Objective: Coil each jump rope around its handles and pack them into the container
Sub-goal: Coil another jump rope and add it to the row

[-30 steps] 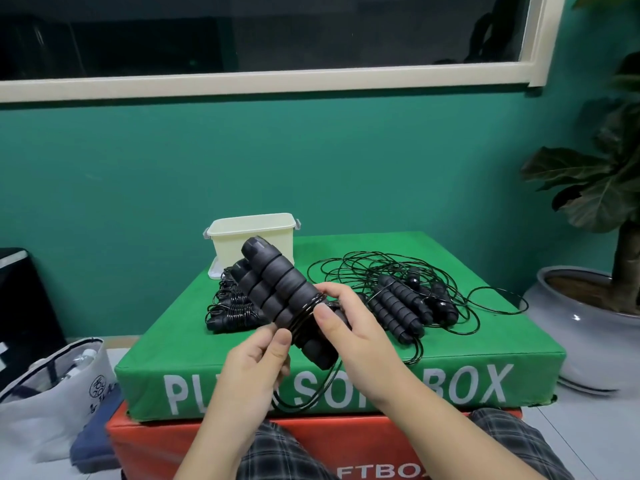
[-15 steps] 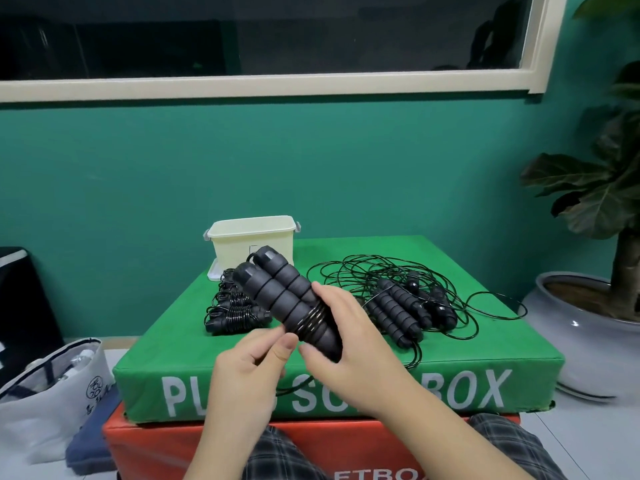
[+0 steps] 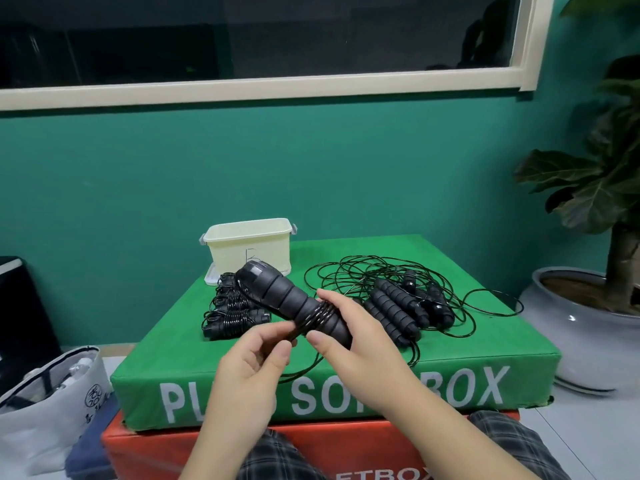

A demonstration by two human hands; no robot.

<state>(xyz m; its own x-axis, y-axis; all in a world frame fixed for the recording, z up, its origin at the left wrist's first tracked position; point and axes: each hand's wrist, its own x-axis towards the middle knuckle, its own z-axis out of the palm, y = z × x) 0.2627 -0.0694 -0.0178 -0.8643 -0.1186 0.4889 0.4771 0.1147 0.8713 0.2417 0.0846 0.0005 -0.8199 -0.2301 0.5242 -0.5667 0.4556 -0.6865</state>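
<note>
I am gripping the handles (image 3: 291,301) with my right hand (image 3: 349,336) above the green box (image 3: 450,368) reading "PL… SO… BOX", while my left hand (image 3: 254,362) is pinching the cord (image 3: 313,315) at the coils. The container (image 3: 249,249) is sitting at the far left corner, marked with an unclear letter.

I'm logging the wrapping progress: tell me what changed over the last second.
More turns of cord now sit around the handles, and the loose loop below has shortened. The left hand keeps pinching the cord; the right hand still grips the handles. The wrapped ropes, tangled pile and container stayed put.
</note>
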